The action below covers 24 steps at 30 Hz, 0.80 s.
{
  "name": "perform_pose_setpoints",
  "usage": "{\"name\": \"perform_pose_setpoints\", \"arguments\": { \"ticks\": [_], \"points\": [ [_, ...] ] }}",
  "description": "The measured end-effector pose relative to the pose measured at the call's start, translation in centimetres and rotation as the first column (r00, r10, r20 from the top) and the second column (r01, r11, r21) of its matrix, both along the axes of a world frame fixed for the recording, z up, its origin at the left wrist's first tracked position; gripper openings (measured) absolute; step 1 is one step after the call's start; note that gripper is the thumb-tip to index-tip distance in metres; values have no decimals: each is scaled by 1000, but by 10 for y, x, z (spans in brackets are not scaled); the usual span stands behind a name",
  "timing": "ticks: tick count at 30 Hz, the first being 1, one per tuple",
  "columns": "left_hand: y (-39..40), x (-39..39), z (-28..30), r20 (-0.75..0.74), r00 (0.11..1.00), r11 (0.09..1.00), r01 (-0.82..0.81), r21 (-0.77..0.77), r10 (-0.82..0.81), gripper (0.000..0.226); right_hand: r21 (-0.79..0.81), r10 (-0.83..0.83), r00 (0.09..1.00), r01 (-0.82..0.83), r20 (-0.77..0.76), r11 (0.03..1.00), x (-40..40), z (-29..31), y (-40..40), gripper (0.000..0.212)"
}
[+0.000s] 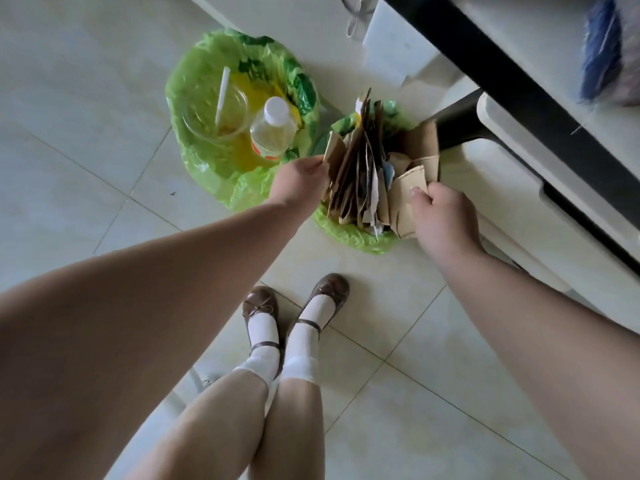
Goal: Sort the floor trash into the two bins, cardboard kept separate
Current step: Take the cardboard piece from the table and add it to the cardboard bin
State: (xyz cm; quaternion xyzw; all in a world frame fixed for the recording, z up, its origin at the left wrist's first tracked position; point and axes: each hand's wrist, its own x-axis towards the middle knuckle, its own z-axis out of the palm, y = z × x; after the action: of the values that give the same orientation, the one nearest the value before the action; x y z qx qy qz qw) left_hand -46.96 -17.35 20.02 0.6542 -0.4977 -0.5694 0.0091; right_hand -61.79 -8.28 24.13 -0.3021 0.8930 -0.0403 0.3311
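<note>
both hands sit at the cardboard bin, centre right of the frame, just below the black desk leg. the cardboard stack stands on edge in it, long axis running from the lower centre of the frame toward the upper centre, sheets packed side by side and rising well above the green liner.

left hand: at the left face of the stack, fingertips curled onto the outermost sheet at its upper left corner; holding that sheet's edge. right hand: at the right side, thumb and fingers pinching a folded brown cardboard piece that leans against the stack. so the stack lies between the two hands, left hand nearer the tall flat sheets, right hand nearer the loose folded pieces.

judgement: the coming move turns on squeezing or pushing down along that upright axis; the bin looks overfull and sheets could tip out toward the lower edge of the frame.

containers:
- cardboard bin: brown sheets, some torn white paper and a bluish scrap among them.
- second bin, upper left of centre, green liner, just beside the first: a clear plastic cup with a white straw, and a capped plastic bottle with yellowish liquid.

no loose trash shows on the tiled floor; sorting looks nearly done.
</note>
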Motion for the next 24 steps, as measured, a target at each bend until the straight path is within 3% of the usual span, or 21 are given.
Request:
{"name": "perform_pose_setpoints", "arguments": {
  "ticks": [3,7,14,24],
  "points": [
    [0,-6,-1,-31,998,999,50,8,-49,20,-7,28,1000,-28,-6,1000,0,-6,-3,46],
    [-5,-9,-10,-48,998,999,-33,21,34,23,-12,69,997,-69,-38,998,-3,-22,-5,47],
    [-18,-2,-27,52,996,995,-76,66,73,35,1,183,970,-185,-159,983,6,-50,-3,44],
    [15,-3,-13,-2,1000,983,-3,-184,2,32,52,193,969,-187,-152,981,5,-53,-3,42]
  ]
}}
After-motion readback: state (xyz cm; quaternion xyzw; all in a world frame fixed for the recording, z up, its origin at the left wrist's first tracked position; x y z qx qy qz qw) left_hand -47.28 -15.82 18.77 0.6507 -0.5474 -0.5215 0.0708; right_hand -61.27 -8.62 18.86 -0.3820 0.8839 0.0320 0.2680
